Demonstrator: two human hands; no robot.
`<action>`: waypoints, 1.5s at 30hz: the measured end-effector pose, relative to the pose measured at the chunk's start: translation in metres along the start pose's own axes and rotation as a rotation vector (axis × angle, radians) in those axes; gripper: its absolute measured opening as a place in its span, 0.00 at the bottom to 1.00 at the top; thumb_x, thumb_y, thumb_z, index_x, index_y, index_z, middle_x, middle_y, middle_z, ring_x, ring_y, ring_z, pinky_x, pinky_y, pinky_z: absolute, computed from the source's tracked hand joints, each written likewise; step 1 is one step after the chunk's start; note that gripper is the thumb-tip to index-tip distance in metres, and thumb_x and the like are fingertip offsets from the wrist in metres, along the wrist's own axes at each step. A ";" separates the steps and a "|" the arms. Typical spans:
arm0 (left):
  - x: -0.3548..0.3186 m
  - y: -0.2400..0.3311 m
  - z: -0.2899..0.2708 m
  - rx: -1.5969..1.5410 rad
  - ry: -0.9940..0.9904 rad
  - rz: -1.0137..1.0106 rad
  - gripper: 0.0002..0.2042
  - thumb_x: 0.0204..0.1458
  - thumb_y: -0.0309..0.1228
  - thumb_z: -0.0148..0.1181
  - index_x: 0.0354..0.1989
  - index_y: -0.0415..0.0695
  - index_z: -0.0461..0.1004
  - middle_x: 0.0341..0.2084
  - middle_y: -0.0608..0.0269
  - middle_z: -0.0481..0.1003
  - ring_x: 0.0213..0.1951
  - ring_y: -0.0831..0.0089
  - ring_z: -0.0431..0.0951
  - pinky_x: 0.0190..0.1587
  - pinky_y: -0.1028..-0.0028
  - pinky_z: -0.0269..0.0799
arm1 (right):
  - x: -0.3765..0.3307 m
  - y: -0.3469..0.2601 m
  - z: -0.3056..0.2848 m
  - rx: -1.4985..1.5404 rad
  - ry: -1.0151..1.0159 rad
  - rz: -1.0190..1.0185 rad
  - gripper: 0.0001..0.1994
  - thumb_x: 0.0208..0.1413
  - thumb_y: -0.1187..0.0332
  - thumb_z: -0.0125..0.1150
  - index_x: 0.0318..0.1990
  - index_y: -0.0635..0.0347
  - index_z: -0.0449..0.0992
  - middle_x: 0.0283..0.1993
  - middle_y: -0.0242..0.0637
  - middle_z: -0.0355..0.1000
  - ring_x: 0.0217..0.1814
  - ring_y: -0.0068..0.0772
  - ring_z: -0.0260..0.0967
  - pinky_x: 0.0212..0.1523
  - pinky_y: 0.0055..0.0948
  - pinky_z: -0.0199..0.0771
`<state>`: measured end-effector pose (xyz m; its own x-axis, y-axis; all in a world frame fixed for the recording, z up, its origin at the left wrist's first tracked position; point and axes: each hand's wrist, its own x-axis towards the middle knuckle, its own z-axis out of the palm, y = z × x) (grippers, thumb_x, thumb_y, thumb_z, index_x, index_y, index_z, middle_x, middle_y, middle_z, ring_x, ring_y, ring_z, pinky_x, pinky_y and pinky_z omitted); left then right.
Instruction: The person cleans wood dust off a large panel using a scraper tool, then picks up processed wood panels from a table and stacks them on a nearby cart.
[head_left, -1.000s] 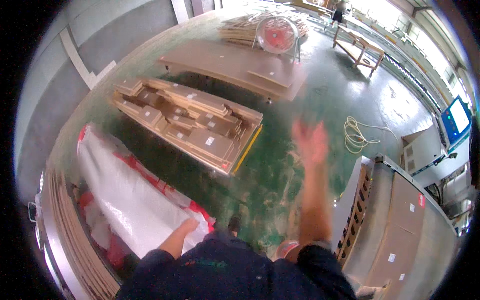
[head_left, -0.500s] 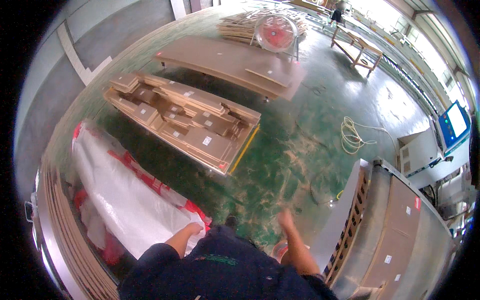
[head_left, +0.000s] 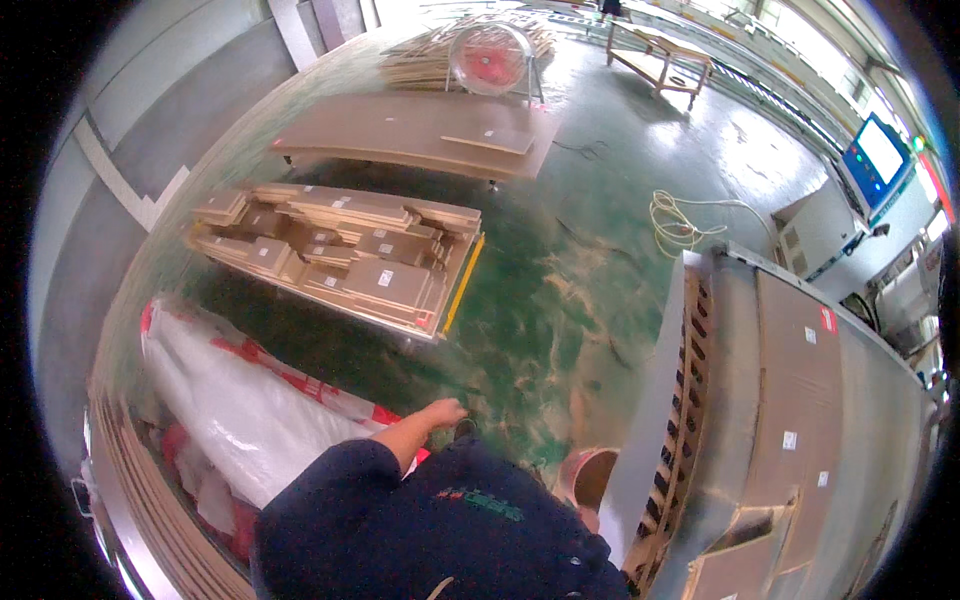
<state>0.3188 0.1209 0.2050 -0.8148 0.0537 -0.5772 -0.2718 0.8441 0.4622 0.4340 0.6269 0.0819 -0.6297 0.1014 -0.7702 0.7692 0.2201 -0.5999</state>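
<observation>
"What are those hands up to?"

"The left hand (head_left: 443, 412) is loosely curled, nothing showing in it, over the floor just past the near end of the white plastic wrap (head_left: 245, 400). The right hand (head_left: 588, 518) is mostly hidden by the dark shirt (head_left: 420, 530), low beside the round tub (head_left: 572, 480). I can't tell whether it's gripping anything."

"Which step would you call it?"

"A moment between holds, I'd guess, since I see no load. Handling the wrap would call for a reach left; handling the tub, a careful right hand, as the tub sits hard by the pale panel (head_left: 640, 440)."

"And room to move?"

"Widest in the middle, over the dusty green floor (head_left: 530, 330), between the yellow edge (head_left: 463, 285) by the stacked boards (head_left: 385, 280) and the slotted strip (head_left: 692, 400) along the machine bed (head_left: 735, 340). It's tighter left, where the wrap lies beside the board pile (head_left: 155, 510). Farther off, the coiled hose (head_left: 680, 225) could catch a foot."
</observation>
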 end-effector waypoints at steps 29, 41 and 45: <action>0.100 0.278 -0.021 -0.648 -0.326 0.227 0.10 0.56 0.37 0.53 0.37 0.42 0.71 0.27 0.66 0.71 0.29 0.75 0.70 0.33 0.75 0.67 | -0.282 -0.247 -0.130 0.514 0.182 -0.527 0.16 0.58 0.67 0.56 0.52 0.62 0.69 0.47 0.33 0.71 0.47 0.24 0.67 0.50 0.26 0.67; 0.116 0.638 -0.042 -0.110 -0.114 0.940 0.27 0.58 0.48 0.48 0.60 0.41 0.59 0.60 0.50 0.60 0.63 0.56 0.57 0.62 0.63 0.54 | -0.311 -0.202 -0.196 0.487 1.302 -0.101 0.12 0.54 0.71 0.57 0.46 0.61 0.73 0.43 0.34 0.72 0.46 0.25 0.67 0.48 0.24 0.68; 0.140 0.673 -0.017 0.151 0.048 0.996 0.29 0.57 0.49 0.47 0.61 0.42 0.58 0.62 0.50 0.58 0.64 0.50 0.52 0.64 0.59 0.50 | -0.269 -0.218 -0.205 0.492 1.184 -0.138 0.22 0.53 0.67 0.61 0.55 0.63 0.67 0.52 0.44 0.70 0.54 0.33 0.67 0.53 0.30 0.68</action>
<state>0.0130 0.6873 0.4460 -0.6563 0.7525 0.0544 0.6091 0.4859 0.6269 0.4136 0.7507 0.4642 -0.2241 0.9564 -0.1872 0.4902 -0.0554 -0.8699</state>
